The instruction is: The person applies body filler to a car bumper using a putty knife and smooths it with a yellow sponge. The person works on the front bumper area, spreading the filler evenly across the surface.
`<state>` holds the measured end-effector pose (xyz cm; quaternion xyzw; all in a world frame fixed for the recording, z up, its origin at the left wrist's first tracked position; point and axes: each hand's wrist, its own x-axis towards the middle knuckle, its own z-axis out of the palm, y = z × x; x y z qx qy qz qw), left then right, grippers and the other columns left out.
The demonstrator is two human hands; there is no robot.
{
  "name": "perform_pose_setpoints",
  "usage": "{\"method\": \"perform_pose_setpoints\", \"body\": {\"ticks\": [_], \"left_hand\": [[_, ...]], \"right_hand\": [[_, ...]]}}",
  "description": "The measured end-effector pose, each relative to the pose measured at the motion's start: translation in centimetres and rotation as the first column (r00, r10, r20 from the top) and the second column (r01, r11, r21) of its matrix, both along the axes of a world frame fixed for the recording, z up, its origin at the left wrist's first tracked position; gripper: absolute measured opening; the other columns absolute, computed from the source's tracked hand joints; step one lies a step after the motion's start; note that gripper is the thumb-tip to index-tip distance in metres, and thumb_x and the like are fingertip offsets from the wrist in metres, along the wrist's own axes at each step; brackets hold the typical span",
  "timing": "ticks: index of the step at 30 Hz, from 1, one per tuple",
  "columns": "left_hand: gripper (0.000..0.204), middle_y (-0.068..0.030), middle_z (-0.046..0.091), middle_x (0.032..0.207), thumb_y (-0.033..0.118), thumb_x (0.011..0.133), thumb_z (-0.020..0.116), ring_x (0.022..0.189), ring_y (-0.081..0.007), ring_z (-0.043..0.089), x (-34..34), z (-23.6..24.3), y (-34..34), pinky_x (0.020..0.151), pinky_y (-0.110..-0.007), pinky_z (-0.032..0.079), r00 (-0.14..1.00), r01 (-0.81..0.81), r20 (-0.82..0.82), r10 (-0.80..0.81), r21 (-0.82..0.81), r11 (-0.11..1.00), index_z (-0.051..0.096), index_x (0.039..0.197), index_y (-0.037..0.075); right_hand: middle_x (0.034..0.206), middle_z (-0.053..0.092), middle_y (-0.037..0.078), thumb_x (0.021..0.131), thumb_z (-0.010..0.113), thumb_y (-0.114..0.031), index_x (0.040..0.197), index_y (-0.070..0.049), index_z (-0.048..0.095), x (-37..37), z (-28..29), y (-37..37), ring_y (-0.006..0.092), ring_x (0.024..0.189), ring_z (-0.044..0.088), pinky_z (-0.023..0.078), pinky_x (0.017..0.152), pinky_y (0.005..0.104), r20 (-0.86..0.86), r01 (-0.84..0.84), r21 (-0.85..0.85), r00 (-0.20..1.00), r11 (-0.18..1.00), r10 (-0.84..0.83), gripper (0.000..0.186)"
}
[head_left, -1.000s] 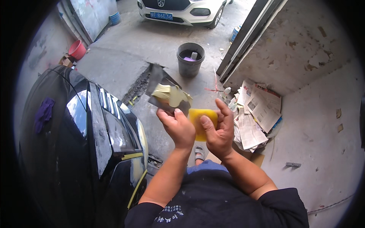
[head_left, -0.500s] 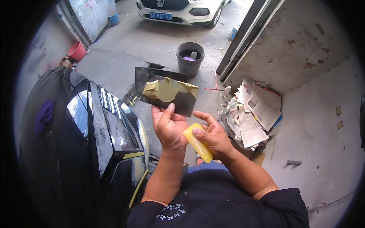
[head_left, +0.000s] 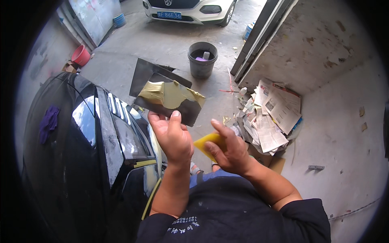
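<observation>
My left hand [head_left: 173,135] grips a dark flat putty board [head_left: 187,110] by its near edge, thumb on top. A thick patch of yellow-beige putty [head_left: 172,95] covers the upper part of that board. Another dark flat plate [head_left: 146,75] sticks out behind it, tilted with it; how the two join is hidden. In my right hand [head_left: 231,152] is a yellow putty spreader [head_left: 208,145], pinched between thumb and fingers. The spreader is apart from the board, to its lower right. Some of my right fingers are blurred.
A black car [head_left: 73,162] with sanded patches and yellow tape stands close on my left, a purple glove [head_left: 49,123] on it. Ahead are a dark bucket [head_left: 202,67] and a white car [head_left: 194,10]. Newspapers [head_left: 273,117] are heaped by the right wall [head_left: 332,133].
My left hand has moved slightly left, and the board and plate have tilted clockwise. My right hand has turned the yellow spreader, which now shows a different side.
</observation>
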<state>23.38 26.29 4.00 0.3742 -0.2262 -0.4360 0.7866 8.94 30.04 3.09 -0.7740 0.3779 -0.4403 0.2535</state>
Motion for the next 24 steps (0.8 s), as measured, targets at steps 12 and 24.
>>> {"method": "perform_pose_setpoints", "body": {"ticks": [12,24], "left_hand": [[0.041,-0.0154,0.052,0.128,-0.002,0.091,0.046,0.113,-0.0231,0.055,-1.6,-4.2,-0.2,0.099,-0.036,0.043,0.981,0.112,0.158,-0.115,0.027,0.993,0.04,0.131,-0.001],[0.05,-0.0106,0.055,0.131,-0.01,0.088,0.046,0.12,-0.0214,0.055,-6.4,-0.9,-6.7,0.107,-0.035,0.041,0.927,0.232,-0.272,-0.257,-0.122,0.965,0.042,0.136,0.005]], "right_hand": [[0.104,0.063,0.02,0.087,0.068,-0.002,0.135,0.003,0.038,1.8,1.5,-1.6,0.0289,0.08,0.068,0.055,0.066,0.0364,0.279,0.264,-0.355,0.945,0.897,-0.168,0.056],[0.086,0.057,0.01,0.105,0.039,-0.026,0.141,-0.008,0.036,-6.2,-4.2,-4.3,0.013,0.059,0.054,0.046,0.047,0.0244,0.891,-0.851,0.022,-0.221,0.525,-0.397,0.04]]}}
